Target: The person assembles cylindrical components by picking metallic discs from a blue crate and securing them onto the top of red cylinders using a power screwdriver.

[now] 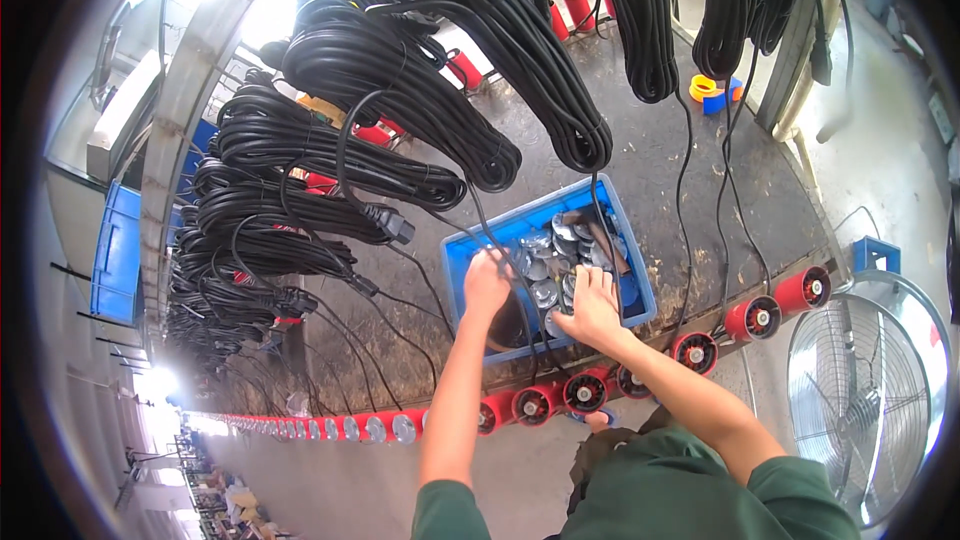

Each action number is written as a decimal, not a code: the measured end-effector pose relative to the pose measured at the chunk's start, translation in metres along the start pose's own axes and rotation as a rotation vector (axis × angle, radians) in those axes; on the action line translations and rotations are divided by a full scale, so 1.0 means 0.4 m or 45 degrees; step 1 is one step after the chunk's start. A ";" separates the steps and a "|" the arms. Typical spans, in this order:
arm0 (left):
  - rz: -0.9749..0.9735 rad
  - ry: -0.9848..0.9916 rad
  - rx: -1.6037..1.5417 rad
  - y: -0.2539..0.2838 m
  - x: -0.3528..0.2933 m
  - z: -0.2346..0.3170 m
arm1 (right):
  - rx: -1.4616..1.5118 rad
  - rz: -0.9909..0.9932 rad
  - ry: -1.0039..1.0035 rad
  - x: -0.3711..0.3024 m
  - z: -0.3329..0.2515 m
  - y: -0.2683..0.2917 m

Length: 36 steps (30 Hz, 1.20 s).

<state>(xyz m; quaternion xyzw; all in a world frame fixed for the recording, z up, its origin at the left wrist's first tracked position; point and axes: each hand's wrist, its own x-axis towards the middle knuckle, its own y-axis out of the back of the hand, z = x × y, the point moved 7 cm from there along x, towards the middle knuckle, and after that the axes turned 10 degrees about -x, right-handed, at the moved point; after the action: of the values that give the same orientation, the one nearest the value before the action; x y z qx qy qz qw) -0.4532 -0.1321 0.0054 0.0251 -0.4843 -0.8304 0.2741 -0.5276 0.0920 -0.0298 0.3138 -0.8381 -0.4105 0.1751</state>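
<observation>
A blue plastic bin [640, 270] on the bench holds many round silver metal discs [545, 292] in a loose heap. My left hand [487, 285] is over the left side of the bin with its fingers curled together; what they hold, if anything, is hidden. Above the right half of the heap, my right hand [592, 308] has its fingers stretched out and the thumb apart, near or touching the discs. A row of red cylinders [533, 404] lines the bench's near edge. Those farther left wear silver faces [404, 427]; the nearer ones show dark, spoked ends.
Thick bundles of black cable [400, 90] hang over the bench [740, 220], with single cords running down past the bin to the cylinders. Orange and blue tape rolls [712, 95] lie at the far right. A large floor fan [860, 400] stands right of the bench.
</observation>
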 end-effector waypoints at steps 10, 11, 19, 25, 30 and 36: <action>-0.383 -0.370 0.345 -0.126 0.182 -0.054 | 0.150 0.275 0.198 -0.144 -0.080 0.131; -0.021 -0.295 0.002 -0.042 0.152 -0.061 | 0.225 0.244 0.241 -0.161 -0.113 0.126; 0.410 0.749 -2.252 0.251 -0.284 -0.184 | 0.044 -0.213 0.564 -0.032 -0.361 -0.195; 0.821 0.764 -1.550 0.328 -0.483 -0.177 | -0.635 0.052 0.902 0.120 -0.436 -0.368; 0.173 0.860 0.180 0.220 -0.455 -0.135 | -1.013 -0.063 1.403 0.156 -0.450 -0.441; 0.705 0.795 -0.875 0.313 -0.552 -0.121 | -0.943 -0.005 1.570 0.163 -0.446 -0.417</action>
<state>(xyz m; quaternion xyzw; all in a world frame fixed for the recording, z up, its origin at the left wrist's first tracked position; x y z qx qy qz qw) -0.1969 -0.1120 0.0328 0.0510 -0.0689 -0.7907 0.6062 -0.4140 -0.1324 -0.0532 0.4099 -0.3920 -0.4161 0.7108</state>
